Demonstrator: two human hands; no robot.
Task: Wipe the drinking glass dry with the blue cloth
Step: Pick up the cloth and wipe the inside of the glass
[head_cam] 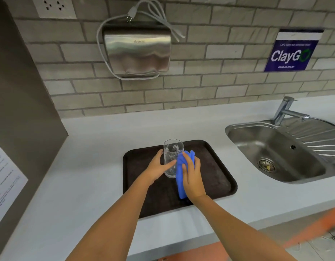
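Observation:
A clear drinking glass [172,154] stands upright, held over the dark brown tray [217,178]. My left hand [158,167] grips its left side, thumb behind and fingers across the front. My right hand [192,176] presses the blue cloth [180,178] against the glass's right side; the cloth hangs down below my palm toward the tray. The base of the glass is partly hidden by my fingers and the cloth.
The tray lies on a pale grey counter [91,166]. A steel sink [275,153] with a tap [284,110] is at the right. A hand dryer [137,51] hangs on the brick wall. A dark side panel [21,102] bounds the left.

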